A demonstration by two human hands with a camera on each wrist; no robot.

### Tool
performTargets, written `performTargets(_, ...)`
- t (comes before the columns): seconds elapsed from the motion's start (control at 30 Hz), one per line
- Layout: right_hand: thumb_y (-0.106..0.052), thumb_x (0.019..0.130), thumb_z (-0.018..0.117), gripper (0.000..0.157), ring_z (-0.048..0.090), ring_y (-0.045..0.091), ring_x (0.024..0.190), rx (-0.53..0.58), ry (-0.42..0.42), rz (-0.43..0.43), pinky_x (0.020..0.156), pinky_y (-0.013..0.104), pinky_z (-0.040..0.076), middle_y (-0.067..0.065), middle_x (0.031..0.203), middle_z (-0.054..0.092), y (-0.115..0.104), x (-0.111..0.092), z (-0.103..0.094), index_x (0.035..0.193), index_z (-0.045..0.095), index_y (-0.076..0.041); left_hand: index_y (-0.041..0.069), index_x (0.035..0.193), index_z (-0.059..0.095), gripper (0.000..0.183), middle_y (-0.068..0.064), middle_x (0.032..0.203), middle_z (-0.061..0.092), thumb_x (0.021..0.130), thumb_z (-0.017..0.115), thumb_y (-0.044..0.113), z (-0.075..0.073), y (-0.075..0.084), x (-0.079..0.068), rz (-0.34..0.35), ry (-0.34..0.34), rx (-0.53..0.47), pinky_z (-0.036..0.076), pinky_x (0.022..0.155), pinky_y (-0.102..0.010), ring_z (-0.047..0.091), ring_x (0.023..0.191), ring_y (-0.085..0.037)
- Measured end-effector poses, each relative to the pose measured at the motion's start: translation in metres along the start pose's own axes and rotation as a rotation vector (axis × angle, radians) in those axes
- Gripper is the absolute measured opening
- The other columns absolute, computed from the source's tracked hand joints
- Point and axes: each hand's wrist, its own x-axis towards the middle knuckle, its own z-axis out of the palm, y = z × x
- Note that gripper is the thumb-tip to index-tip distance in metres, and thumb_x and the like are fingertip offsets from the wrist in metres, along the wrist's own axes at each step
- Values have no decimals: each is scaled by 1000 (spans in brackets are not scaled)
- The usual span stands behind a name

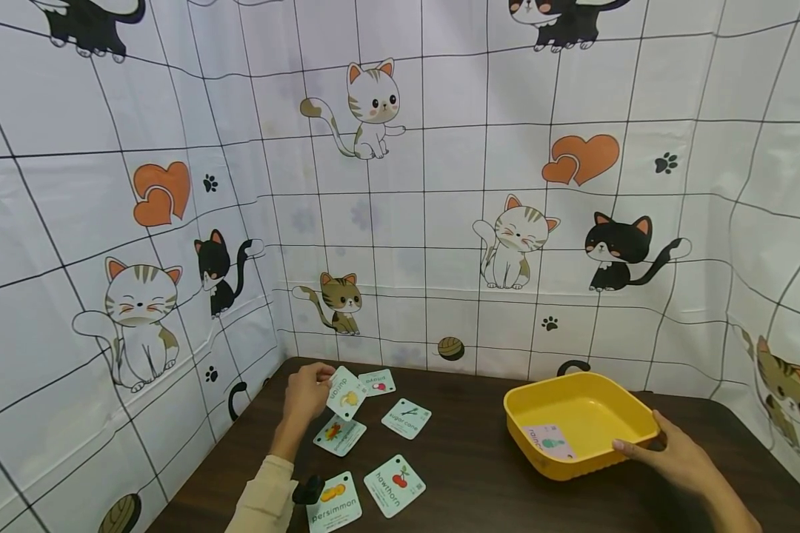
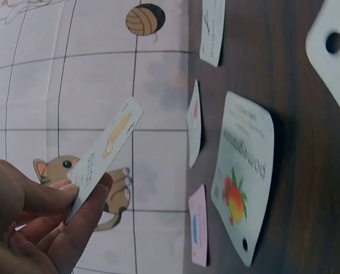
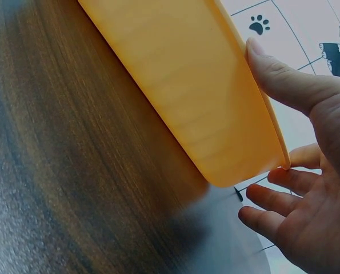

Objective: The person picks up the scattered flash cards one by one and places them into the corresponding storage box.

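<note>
My left hand pinches a durian card between thumb and fingers, tilted up off the table. Below it lies a pomegranate card, partly covered in the head view; its print shows plainly in the left wrist view. Behind the held card is a pitaya card. My right hand grips the near right corner of a yellow plastic basket, thumb on the rim and fingers around the outside. A lilac card with a blue-green picture lies inside the basket.
Also on the dark wooden table are a sugar cane card, a hawthorn card and a persimmon card. A pink card shows in the left wrist view. A cat-print curtain hangs around the table.
</note>
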Motion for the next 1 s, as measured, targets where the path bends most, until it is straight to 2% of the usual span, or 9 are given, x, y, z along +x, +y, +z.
performTargets(0.23,-67,101,60,125,33,74,139,2,-2,8,107,81,39,56,155,17,-1,-1,0,157,-1,26,5,115,80,23,-11,103,81,97,67,1,11,15,-3,22,-18,-32,58,87,-55,76,96,-32)
performTargets(0.43,-67,101,59,124,32,75,139,0,-7,1,106,81,40,57,155,17,0,-2,0,157,-2,26,5,114,80,21,-10,102,81,96,68,2,23,26,-5,39,-33,-46,59,81,-48,75,93,-29)
performTargets(0.63,-67,101,59,124,33,75,139,-2,-4,2,105,80,41,57,155,18,-1,-1,-1,157,-2,26,2,111,80,21,-13,98,81,95,68,-4,36,41,-8,106,-41,-103,60,76,-41,76,91,-29)
performTargets(1.0,-65,101,60,123,34,74,140,12,4,-8,107,80,40,56,155,18,-2,-1,0,157,-2,26,5,109,81,21,-10,96,81,92,71,-3,58,69,-11,134,-53,-107,59,80,-45,76,95,-30)
